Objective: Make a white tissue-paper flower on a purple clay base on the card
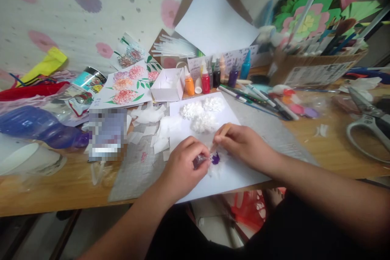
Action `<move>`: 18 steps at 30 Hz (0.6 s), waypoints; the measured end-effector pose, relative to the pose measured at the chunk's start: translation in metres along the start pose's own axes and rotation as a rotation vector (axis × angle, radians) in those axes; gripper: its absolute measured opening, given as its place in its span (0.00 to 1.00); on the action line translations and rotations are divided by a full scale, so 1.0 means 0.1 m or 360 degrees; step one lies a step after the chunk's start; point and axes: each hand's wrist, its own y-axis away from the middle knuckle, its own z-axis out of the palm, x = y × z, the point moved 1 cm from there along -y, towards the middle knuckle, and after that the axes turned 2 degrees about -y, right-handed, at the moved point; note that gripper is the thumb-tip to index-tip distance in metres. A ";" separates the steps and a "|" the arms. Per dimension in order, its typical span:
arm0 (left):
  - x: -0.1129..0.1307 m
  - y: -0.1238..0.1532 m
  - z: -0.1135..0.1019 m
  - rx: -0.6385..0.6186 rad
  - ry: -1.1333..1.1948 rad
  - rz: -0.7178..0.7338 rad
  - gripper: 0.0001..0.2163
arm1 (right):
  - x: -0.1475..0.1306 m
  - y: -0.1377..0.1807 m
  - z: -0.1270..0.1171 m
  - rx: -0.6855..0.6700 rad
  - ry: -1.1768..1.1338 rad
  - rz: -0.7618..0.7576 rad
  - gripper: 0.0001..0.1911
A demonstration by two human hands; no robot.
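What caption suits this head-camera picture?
Left hand holds a purplish bottle, right hand a stick, over purple-stained tissue on white paper.

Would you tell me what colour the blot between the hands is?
The blot is purple; the head view shows it.

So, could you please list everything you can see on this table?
table: one, wooden, under everything
white sheet: one, white, before the person
tissue tufts: about three, white, top of the sheet
purple blot: one, purple, between the hands
dye bottles: about seven, orange, red, black, purple, blue, row behind the sheet
white box: one, white, left of the dye bottles
flower pictures: several, pink and green, back left
pens: several, mixed, right of the sheet
scissors: one pair, grey, far right
blue bottle: one, blue, lying far left
left hand: one, pinching a small purple item at the blot
right hand: one, holding a tan stick by the blot
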 end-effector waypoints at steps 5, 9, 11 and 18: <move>0.01 0.00 0.00 0.0063 -0.0016 0.0006 0.06 | -0.04 0.07 -0.10 0.0058 -0.0185 0.0118 0.10; 0.01 0.01 0.00 0.0062 0.0001 0.0035 0.07 | -0.02 0.08 -0.04 -0.0039 -0.0252 0.0107 0.10; 0.00 0.02 -0.01 0.0057 0.0011 0.0065 0.07 | 0.01 0.07 -0.01 -0.0015 -0.0270 0.0101 0.11; 0.00 0.01 0.00 0.0019 -0.0038 0.0206 0.11 | 0.06 0.04 0.01 0.0112 -0.0330 0.0170 0.10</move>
